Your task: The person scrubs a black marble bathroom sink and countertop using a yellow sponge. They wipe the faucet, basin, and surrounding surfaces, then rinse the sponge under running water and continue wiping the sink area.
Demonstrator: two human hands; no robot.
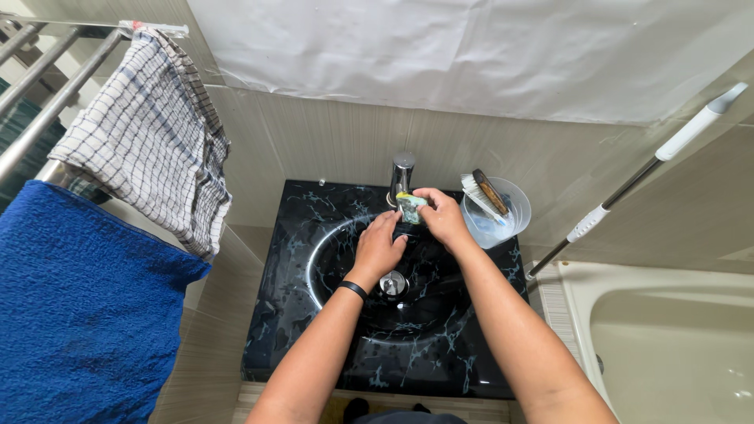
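The sponge (410,208), green and pale, sits pinched in the right hand (441,218) at the back edge of the sink (298,314), just under the tap (401,174). This looks like the scrubbing step around the tap base; the next move seems to call for firm pressure along that rim. The left hand (377,247) hangs over the bowl, fingers loosely curled, holding nothing I can see, fingertips near the sponge. A tub (510,206) with a brush (484,194) stands at the back right corner

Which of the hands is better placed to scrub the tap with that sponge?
Probably the right hand: it grips the green sponge right beside the chrome tap. The left hand sits lower, over the basin.
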